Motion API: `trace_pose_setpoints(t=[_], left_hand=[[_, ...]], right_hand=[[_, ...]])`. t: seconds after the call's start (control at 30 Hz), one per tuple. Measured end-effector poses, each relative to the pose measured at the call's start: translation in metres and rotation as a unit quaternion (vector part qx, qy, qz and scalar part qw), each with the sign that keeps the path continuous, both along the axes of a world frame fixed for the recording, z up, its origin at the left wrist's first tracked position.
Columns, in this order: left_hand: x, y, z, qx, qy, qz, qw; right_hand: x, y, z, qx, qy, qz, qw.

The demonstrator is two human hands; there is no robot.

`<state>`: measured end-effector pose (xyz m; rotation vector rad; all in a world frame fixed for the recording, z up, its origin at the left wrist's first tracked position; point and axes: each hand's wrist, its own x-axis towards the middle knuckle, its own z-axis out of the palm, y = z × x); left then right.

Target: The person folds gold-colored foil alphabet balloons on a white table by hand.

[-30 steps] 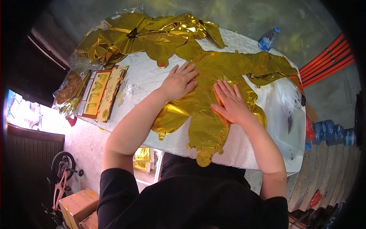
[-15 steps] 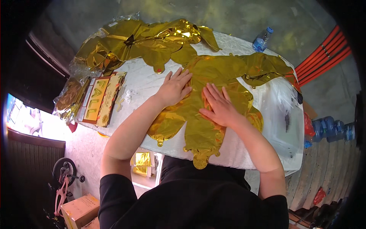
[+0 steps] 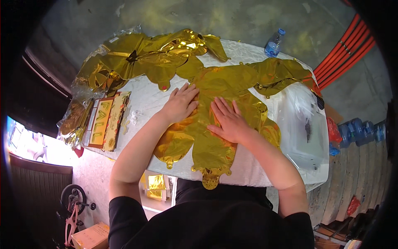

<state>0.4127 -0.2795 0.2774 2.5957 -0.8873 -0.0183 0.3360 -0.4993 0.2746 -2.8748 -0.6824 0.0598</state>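
A flat gold foil balloon (image 3: 215,145) with lobed edges and small tabs lies across the white-covered table (image 3: 257,168). My left hand (image 3: 181,103) rests flat on its left part, fingers stretched out and pointing away. On its middle lies my right hand (image 3: 229,122), palm down with the fingers apart and the thumb out to the left. Neither hand grips anything. The balloon's lowest tab hangs over the near table edge. Behind it, more gold foil balloons (image 3: 155,62) are heaped along the far left side, partly in clear plastic.
Printed packaging cards (image 3: 103,120) are stacked at the left. Clear plastic bags (image 3: 300,128) lie at the right, and a water bottle (image 3: 274,43) stands at the far edge. Below the table are an open box (image 3: 159,186) with gold packets, a cardboard box (image 3: 92,236) and a pink bike (image 3: 71,222).
The whole scene has shifted slightly left and, for the most part, down in the picture. Both hands stay flat on the balloon in nearly the same places.
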Motion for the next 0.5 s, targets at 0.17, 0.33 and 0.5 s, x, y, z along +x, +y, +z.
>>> trace_pose_setpoints(t=[0.17, 0.33, 0.5], left_hand=[[0.006, -0.017, 0.005, -0.015, -0.130, -0.024, 0.991], [0.019, -0.044, 0.000, -0.133, -0.082, -0.097, 0.983], [0.020, -0.046, -0.012, -0.158, -0.158, -0.071, 0.972]], right_hand=[[0.000, 0.001, 0.000, -0.008, -0.004, -0.004, 1.000], [-0.001, 0.003, 0.001, -0.015, 0.002, -0.019, 1.000], [0.001, 0.003, -0.005, 0.015, -0.055, 0.005, 0.998]])
